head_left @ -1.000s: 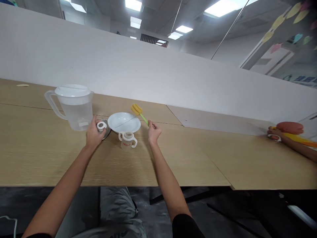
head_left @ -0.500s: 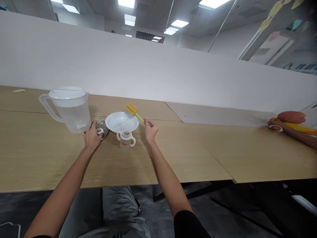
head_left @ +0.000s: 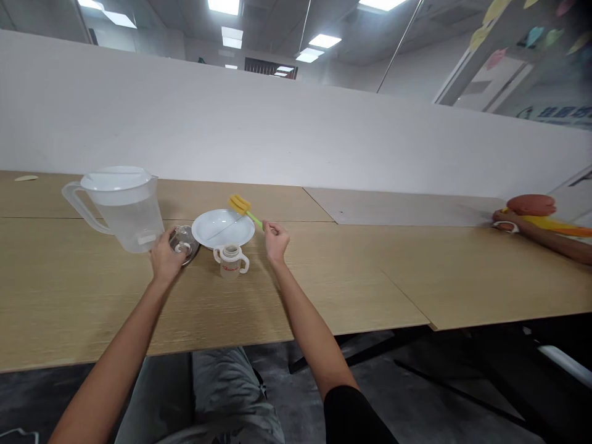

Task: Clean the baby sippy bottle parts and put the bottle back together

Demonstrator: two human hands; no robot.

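My right hand (head_left: 276, 242) is closed around the green handle of a bottle brush (head_left: 240, 205) with a yellow sponge head. The sponge is above the far right rim of a white plate (head_left: 211, 240). My left hand (head_left: 167, 256) has its fingers curled around a small white ring-shaped piece (head_left: 184, 248), over a round metal dish (head_left: 193, 253). Clear items in that dish are partly hidden by my fingers. Just in front of the plate stands a two-handled baby bottle (head_left: 230, 262), upright and without its top, with red print on it.
A lidded clear pitcher (head_left: 127, 216) of water stands left of the metal dish, close to my left hand. At the far right, another person's arm (head_left: 546, 240) rests on the table (head_left: 351, 277) beside an orange-red rounded object (head_left: 531, 205). A white wall (head_left: 296, 135) runs behind.
The camera view has shifted slightly. Both hands keep nearly the same places, the brush staying above the plate's edge and the left hand staying at the metal dish.
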